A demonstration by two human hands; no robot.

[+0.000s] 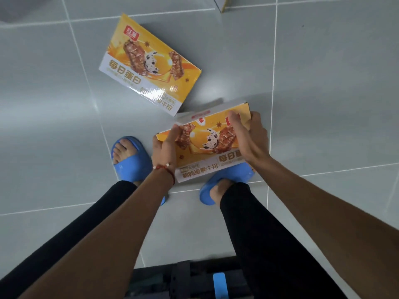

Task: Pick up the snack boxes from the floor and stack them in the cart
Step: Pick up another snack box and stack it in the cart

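Note:
A yellow and white snack box point(205, 145) is held above my feet, printed face up. My left hand point(165, 147) grips its left end, thumb on top and fingers under the edge. My right hand point(248, 139) grips its right end, with the thumb across the top and the fingers round the far corner. A second, identical snack box point(149, 63) lies flat on the grey tiled floor just beyond it, turned at an angle. At the bottom edge of the view is a dark cart part point(190, 279) with a blue tab.
My two feet in blue slippers point(131, 156) stand on the tiles under the held box. The corner of another box point(221, 2) shows at the top edge. Grey floor tiles point(323, 72) spread out to the right and left.

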